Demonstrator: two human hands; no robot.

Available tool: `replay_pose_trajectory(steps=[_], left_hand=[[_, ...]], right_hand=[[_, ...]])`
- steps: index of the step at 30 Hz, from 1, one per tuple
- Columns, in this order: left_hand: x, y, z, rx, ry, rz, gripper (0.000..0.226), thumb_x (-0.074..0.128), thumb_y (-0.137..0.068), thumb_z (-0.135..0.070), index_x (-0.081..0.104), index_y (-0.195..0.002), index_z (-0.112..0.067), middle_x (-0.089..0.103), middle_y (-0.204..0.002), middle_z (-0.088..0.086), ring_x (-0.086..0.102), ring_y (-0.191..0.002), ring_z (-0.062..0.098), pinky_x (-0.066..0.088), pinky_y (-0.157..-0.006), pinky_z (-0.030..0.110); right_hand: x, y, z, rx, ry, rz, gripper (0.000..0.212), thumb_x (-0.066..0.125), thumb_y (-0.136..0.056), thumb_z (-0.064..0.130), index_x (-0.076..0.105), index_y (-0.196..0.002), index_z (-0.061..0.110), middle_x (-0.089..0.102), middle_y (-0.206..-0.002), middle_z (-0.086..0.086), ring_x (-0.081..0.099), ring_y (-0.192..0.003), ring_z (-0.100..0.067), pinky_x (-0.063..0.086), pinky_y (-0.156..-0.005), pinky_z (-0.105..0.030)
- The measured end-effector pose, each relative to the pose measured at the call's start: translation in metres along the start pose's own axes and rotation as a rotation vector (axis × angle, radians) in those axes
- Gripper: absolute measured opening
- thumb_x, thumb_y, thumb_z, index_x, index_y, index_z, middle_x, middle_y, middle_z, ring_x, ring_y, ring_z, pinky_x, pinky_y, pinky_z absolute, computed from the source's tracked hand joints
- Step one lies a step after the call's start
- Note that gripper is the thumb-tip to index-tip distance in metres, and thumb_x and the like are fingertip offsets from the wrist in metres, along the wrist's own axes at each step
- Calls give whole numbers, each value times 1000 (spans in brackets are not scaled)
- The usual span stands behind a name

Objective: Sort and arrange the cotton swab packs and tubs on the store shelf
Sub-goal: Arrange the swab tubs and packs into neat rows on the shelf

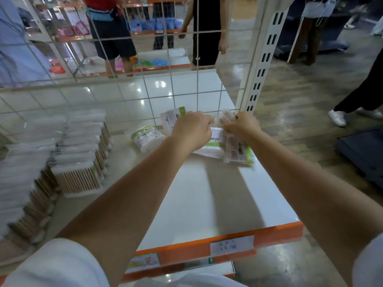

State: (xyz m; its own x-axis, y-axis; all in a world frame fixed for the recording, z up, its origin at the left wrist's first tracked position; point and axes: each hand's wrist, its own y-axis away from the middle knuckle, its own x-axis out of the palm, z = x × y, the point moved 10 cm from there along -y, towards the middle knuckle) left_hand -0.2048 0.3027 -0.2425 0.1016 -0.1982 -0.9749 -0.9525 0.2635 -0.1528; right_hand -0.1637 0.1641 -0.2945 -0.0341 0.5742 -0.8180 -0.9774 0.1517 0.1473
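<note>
The white shelf [217,195] lies bare in front of the swab packs [223,146], giving open passage from its orange edge. Left of the packs, stacked clear tubs [80,154] wall that side. Just behind them, the wire grid [145,88] blocks reach; the slotted upright [261,65] stands beside them on the right.

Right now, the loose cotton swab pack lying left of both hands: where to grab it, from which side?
Take the cotton swab pack across its narrow middle, from above. It lies flat and slanted on the shelf, apart from the tub stacks, both long sides free. The left hand is nearest.
</note>
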Motion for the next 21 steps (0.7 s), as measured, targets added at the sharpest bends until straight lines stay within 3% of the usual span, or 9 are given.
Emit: replay_pose_trajectory(steps=[5,17,21], left_hand=[[5,2,-1,-5,8,20,29,42,-92,-18,60,-114,-13,59,-115,8,51,-107,26,39,-77,31],[12,5,5,-36,61,20,33,42,-91,-18,59,-119,-14,59,-117,7,51,-109,26,43,-84,34],[11,8,12,-63,70,35,33,42,-92,-19,58,-120,-14,58,-120,6,52,-109,25,41,-84,33]], right_hand=[[1,0,-4,3,-90,9,18,64,-82,24,59,-83,7,50,-65,-3,48,-56,-14,36,-45,-24],[2,3,-10,-11,-149,-31,22,63,-83,30,54,-79,11,50,-66,-1,47,-57,-11,36,-49,-26],[-2,6,-9,-15,-185,-62,24,59,-83,28,48,-66,13,48,-63,-1,45,-55,-12,36,-48,-25]])
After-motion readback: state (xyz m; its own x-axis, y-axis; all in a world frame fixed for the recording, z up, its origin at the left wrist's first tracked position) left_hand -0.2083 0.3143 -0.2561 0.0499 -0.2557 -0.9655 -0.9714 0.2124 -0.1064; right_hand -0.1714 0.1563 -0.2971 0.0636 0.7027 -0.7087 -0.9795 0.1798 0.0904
